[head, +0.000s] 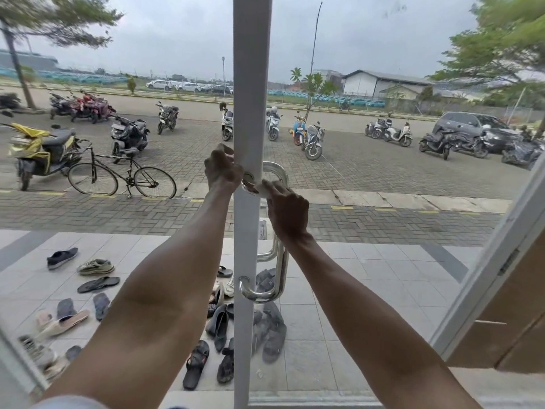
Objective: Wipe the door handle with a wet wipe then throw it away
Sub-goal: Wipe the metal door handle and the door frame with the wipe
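Wiping the top bend of the door handle [275, 231]

My right hand [287, 212] is clamped on the wet wipe [262, 188], pressed to the chrome just ahead of my fingers; my left hand [222, 169] pinches the door frame [250, 84] beside it. I should wrap the bar fully, then drag downward.

Single head-worn wide-angle view, taken from just inside a glass door and facing forward and slightly down. The white door frame [250, 84] stood close at centre; both forearms reached away from the lens; the parking lot [368, 172] lay far beyond.
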The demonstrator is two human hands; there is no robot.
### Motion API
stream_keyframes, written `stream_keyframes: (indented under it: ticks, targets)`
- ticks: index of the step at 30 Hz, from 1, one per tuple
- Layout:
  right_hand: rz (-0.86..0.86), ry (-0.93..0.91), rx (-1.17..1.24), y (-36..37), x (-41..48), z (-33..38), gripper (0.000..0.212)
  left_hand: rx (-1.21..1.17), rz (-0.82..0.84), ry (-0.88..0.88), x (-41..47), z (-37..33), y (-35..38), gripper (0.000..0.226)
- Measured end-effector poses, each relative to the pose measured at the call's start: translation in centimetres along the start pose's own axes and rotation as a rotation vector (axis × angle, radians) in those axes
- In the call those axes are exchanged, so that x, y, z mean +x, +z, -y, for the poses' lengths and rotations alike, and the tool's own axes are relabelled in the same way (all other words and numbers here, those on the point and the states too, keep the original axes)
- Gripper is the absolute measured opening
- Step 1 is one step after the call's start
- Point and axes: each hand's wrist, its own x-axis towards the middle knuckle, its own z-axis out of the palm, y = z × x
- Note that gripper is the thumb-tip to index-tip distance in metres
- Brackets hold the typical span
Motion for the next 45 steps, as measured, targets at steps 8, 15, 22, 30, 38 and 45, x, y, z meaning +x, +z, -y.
stream_keyframes:
  ticks: [8,15,22,30,38,45]
  targets:
    - [0.160,0.552,0.270,-0.5,-5.0,-1.4,0.045,-0.018,-0.025,-0.034,-1.1,-0.7,0.0,0.036]
    - [0.090,0.266,0.203,-1.1,-0.3,-0.3,0.030,-0.013,-0.020,-0.051,-1.4,-1.0,-0.2,0.038]
    - [0.159,0.656,0.372,0.7,-6.8,-1.3,0.041,-0.015,-0.034,-0.044,-1.8,-1.1,0.0,0.042]
    - [0.042,0.685,0.508,-0.4,-2.5,-0.7,0.083,0.017,-0.077,0.020,-2.3,-0.8,0.4,0.049]
    - [0.027,0.621,0.635,0.1,-6.3,0.0,0.060,0.051,-0.122,-0.019,-4.0,-0.2,1.1,0.024]
    - [0.030,0.617,0.628,0.1,-9.2,-1.3,0.027,0.005,-0.070,-0.121,-3.7,-0.3,1.1,0.021]
